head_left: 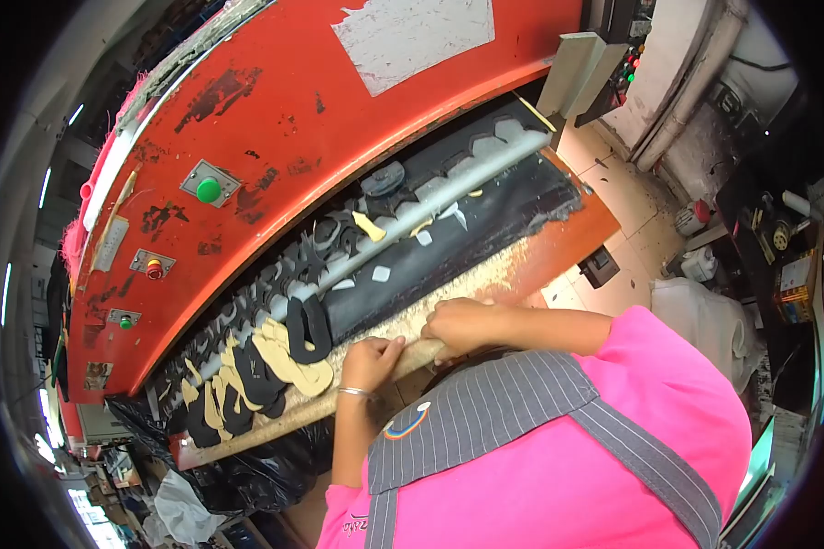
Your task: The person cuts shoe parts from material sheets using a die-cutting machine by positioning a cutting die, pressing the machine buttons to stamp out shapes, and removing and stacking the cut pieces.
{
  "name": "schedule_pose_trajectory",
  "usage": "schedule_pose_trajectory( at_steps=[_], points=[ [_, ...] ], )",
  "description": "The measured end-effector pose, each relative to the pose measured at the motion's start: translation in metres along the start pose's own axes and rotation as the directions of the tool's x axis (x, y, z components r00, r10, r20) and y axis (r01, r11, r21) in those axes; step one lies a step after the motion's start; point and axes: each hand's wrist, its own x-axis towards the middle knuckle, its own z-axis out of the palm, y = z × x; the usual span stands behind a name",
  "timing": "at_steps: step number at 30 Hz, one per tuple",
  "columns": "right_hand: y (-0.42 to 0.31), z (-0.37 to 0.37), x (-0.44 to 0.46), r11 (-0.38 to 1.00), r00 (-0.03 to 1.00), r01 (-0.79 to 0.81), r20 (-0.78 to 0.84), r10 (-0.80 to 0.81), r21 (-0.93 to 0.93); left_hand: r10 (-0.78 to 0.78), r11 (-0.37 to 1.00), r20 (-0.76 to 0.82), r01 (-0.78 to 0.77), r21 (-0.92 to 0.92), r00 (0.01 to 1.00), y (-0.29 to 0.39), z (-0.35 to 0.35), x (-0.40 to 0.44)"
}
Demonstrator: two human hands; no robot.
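Observation:
My left hand (371, 364), with a bracelet at the wrist, is closed at the near edge of the worn wooden ledge (493, 285). To its right, my right hand (462, 325) is also closed, low over the same edge. The fingers of both are curled down and partly hidden, and I cannot make out what they hold, if anything. Left of my left hand lie several cut sole-shaped pieces, some cream (288, 361) and some black (261, 380), overlapping in a row. A black loop-shaped piece (309, 329) stands nearest my left hand.
A big red machine (275, 119) with a green button (209, 189) and a red button (154, 267) rises over the ledge. Beneath it, a pale bar (412, 220) runs past dark offcuts. Small scraps (381, 274) lie on the black sheet (357, 306). Black plastic bags (265, 476) hang below.

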Motion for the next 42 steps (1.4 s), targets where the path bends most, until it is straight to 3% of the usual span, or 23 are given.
schedule_pose_trajectory(
  at_steps=[1, 2, 3, 4, 5, 7, 8, 9, 11, 14, 15, 17, 23, 25, 28, 29, 32, 34, 35, 36, 37, 40, 42],
  points=[
    [0.001, -0.019, -0.007, 0.990, 0.995, -0.032, 0.098, 0.018, 0.136, -0.056, 0.988, -0.040, 0.049, -0.147, 0.998, 0.002, -0.003, -0.003],
    [0.011, -0.026, -0.006, 0.974, 0.995, 0.063, -0.095, -0.044, 0.218, 0.011, 0.988, -0.167, -0.037, -0.150, 0.986, -0.001, -0.007, 0.003],
    [0.017, -0.043, -0.003, 0.953, 0.984, 0.052, -0.176, 0.002, 0.299, 0.076, 0.982, -0.293, -0.122, -0.142, 0.953, -0.002, -0.013, 0.011],
    [0.023, -0.059, 0.000, 0.966, 0.948, 0.036, -0.316, 0.048, 0.254, 0.052, 0.991, -0.357, -0.094, -0.099, 0.933, 0.008, -0.027, 0.019],
    [0.039, -0.063, 0.015, 0.995, 0.832, 0.038, -0.554, 0.019, 0.090, 0.037, 0.996, -0.425, -0.067, -0.057, 0.904, 0.018, -0.042, 0.032],
    [0.056, -0.087, 0.043, 0.997, 0.652, -0.076, -0.757, 0.044, -0.007, 0.198, 0.967, -0.584, -0.255, -0.015, 0.788, 0.017, -0.054, 0.068],
    [0.058, -0.098, 0.057, 0.973, 0.657, -0.227, -0.732, 0.181, 0.038, 0.262, 0.959, -0.594, -0.276, 0.069, 0.761, 0.021, -0.059, 0.087],
    [0.052, -0.114, 0.067, 0.911, 0.729, -0.402, -0.570, 0.379, 0.091, 0.323, 0.945, -0.598, -0.290, 0.153, 0.734, 0.025, -0.063, 0.107],
    [0.052, -0.117, 0.094, 0.832, 0.749, -0.552, -0.406, 0.524, 0.055, 0.387, 0.921, -0.590, -0.322, 0.218, 0.709, 0.022, -0.059, 0.152],
    [0.050, -0.109, 0.117, 0.769, 0.746, -0.636, -0.298, 0.596, -0.055, 0.312, 0.932, -0.521, -0.148, 0.332, 0.795, 0.000, -0.042, 0.206],
    [0.057, -0.104, 0.120, 0.786, 0.758, -0.616, -0.313, 0.573, -0.052, 0.247, 0.928, -0.471, -0.067, 0.367, 0.847, -0.011, -0.035, 0.215],
    [0.069, -0.097, 0.121, 0.832, 0.793, -0.554, -0.325, 0.516, -0.032, 0.213, 0.895, -0.513, 0.044, 0.444, 0.831, -0.016, -0.013, 0.211],
    [0.089, -0.088, 0.095, 0.904, 0.770, -0.302, -0.482, 0.419, 0.303, 0.147, 0.899, -0.507, 0.099, 0.427, 0.849, -0.016, 0.001, 0.200],
    [0.094, -0.089, 0.075, 0.938, 0.755, -0.069, -0.597, 0.271, 0.339, 0.122, 0.898, -0.495, 0.116, 0.424, 0.860, -0.011, -0.004, 0.197],
    [0.097, -0.073, 0.024, 0.928, 0.633, 0.277, -0.773, 0.021, 0.251, 0.096, 0.881, -0.469, 0.144, 0.450, 0.878, -0.007, -0.006, 0.200],
    [0.100, -0.064, 0.004, 0.952, 0.584, 0.296, -0.804, -0.111, 0.084, 0.092, 0.883, -0.459, 0.141, 0.448, 0.884, -0.009, -0.004, 0.201],
    [0.092, -0.030, -0.064, 0.942, 0.637, 0.269, -0.771, -0.016, 0.203, 0.092, 0.830, -0.356, 0.126, 0.543, 0.930, -0.009, -0.013, 0.205],
    [0.078, -0.010, -0.100, 0.683, 0.696, 0.328, -0.656, 0.293, 0.653, 0.182, 0.930, -0.443, -0.007, 0.367, 0.878, -0.010, -0.012, 0.222],
    [0.087, 0.005, -0.114, 0.613, 0.672, 0.356, -0.649, 0.357, 0.705, 0.198, 0.961, -0.436, -0.086, 0.263, 0.878, 0.002, -0.018, 0.219],
    [0.080, 0.009, -0.126, 0.465, 0.676, 0.426, -0.615, 0.407, 0.776, 0.228, 0.974, -0.590, -0.177, 0.144, 0.775, 0.030, -0.015, 0.198],
    [0.074, 0.011, -0.137, 0.301, 0.685, 0.490, -0.575, 0.448, 0.818, 0.210, 0.978, -0.570, -0.179, 0.110, 0.794, 0.040, -0.012, 0.194],
    [0.063, 0.017, -0.160, -0.011, 0.668, 0.614, -0.513, 0.540, 0.789, -0.239, 0.971, -0.334, 0.227, -0.076, 0.912, 0.069, -0.006, 0.187],
    [0.064, 0.020, -0.165, -0.099, 0.656, 0.649, -0.489, 0.575, 0.754, -0.369, 0.918, -0.250, 0.310, -0.246, 0.895, 0.081, -0.007, 0.181]
  ],
)
